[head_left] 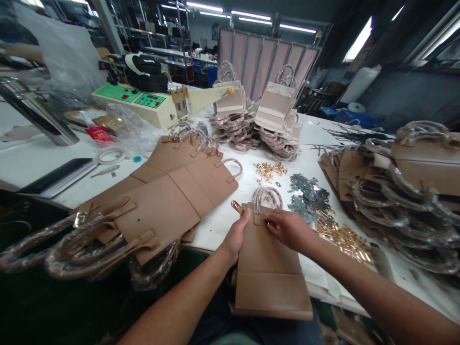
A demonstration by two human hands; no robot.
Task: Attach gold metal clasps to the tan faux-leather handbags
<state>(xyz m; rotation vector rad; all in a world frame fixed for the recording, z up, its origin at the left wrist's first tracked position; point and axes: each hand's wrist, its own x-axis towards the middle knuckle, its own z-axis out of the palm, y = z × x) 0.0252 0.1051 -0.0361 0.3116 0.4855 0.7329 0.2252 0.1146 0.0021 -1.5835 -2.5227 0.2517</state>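
A tan leather bag panel (271, 261) with plastic-wrapped handles (268, 194) lies lengthwise before me, its lower end hanging over the table edge toward my lap. My left hand (237, 237) grips its left edge, thumb on top. Just above that thumb a gold clasp (236, 207) sticks out past the panel's edge. On the panel's face, right of a handle tab, the fingers of my right hand (289, 227) are pinched together; whatever they hold is too small and hidden to name. Small gold fittings (269, 170) and grey metal plates (309, 196) lie beyond my right hand.
Similar tan panels (176, 191) are stacked to the left, and a wrapped-handle pile (406, 191) rises at the right. Longer gold pieces (345, 242) lie beside my right forearm. Behind stand a cream machine (143, 103), lighter panels (275, 105) and a steel flask (39, 112).
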